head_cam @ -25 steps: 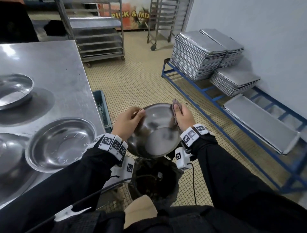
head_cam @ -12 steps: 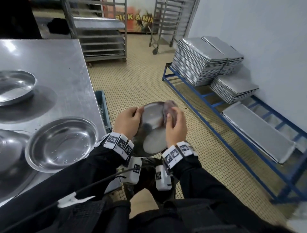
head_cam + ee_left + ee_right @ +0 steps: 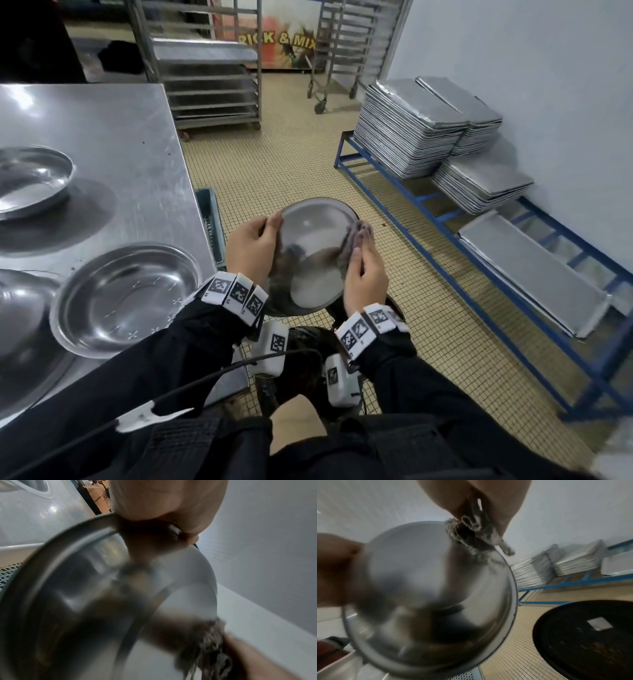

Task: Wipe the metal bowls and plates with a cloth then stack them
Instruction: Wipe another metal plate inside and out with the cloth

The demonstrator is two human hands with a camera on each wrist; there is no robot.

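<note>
The far poster (image 3: 274, 37) reads "PICK & MIX" in yellow letters.

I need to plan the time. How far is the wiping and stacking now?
In hand: the left hand holds one metal bowl while the right hand wipes it with the cloth. Left: three bowls lie unstacked on the steel table. Nothing stacked yet.

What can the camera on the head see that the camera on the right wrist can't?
Only the head view shows the steel table with more bowls on it, the wheeled racks, and both black sleeves.

Only the right wrist view shows a round black surface on the floor side, and the cloth's frayed threads close up.

Both show the held bowl, the left hand gripping its rim, the right hand pressing the cloth on its edge, and the stacked trays.
</note>
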